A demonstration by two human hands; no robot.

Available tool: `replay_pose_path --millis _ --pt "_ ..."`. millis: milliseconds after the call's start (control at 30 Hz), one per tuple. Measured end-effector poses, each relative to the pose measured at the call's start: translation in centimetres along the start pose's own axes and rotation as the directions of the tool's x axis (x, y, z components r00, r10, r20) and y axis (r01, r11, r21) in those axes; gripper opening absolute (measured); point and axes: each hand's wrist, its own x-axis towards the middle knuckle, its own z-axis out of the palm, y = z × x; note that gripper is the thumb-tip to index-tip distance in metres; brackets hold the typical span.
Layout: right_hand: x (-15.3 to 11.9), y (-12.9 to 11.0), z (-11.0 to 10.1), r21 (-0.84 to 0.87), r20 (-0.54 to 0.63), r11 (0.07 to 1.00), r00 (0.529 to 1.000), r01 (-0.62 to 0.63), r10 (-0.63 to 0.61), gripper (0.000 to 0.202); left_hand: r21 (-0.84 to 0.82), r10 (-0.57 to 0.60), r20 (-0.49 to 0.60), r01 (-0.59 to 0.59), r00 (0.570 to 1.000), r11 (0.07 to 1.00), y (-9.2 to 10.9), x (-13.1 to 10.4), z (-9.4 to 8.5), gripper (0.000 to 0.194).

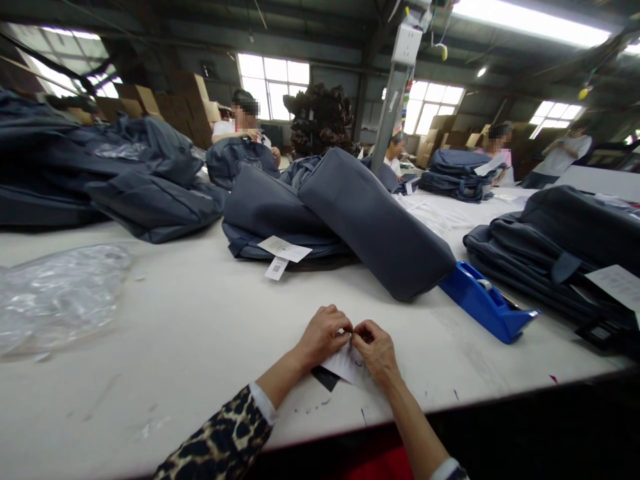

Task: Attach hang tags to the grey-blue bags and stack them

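My left hand point(326, 335) and my right hand point(375, 351) meet at the table's near side, fingertips pinched almost together. Between them is the upper end of a white paper hang tag point(344, 366). A small black tag point(326, 379) sticks out from under it, below my left hand. Whatever cord or fastener joins the tags is too small to make out. Beyond my hands lies a dark blue bag point(377, 223), leaning over another dark blue bag point(270, 210) with a white card point(285, 249) hanging from it.
A blue tape dispenser point(487, 303) stands to the right, beside stacked dark bags point(565, 247). Clear plastic bags point(65, 293) lie at the left, before a heap of dark bags point(100, 173). A metal post point(393, 110) rises behind; several people work farther back.
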Motion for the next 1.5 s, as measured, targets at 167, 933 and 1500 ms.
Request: replay_pose_path --millis 167,933,1500 --pt "-0.1 -0.3 0.0 -0.005 0.002 1.000 1.000 0.003 -0.003 0.010 -0.212 -0.178 -0.064 0.161 0.982 0.964 0.0 0.0 0.5 0.013" --pt "-0.1 -0.3 0.0 -0.035 0.007 0.999 1.000 -0.008 0.008 0.008 -0.546 -0.378 -0.023 0.305 0.925 0.780 -1.0 0.1 -0.2 0.011" --pt "0.2 -0.1 -0.1 0.130 -0.055 0.991 0.998 -0.035 0.042 0.013 -0.615 -0.280 0.214 0.352 0.936 0.706 -0.7 0.2 -0.5 0.007"
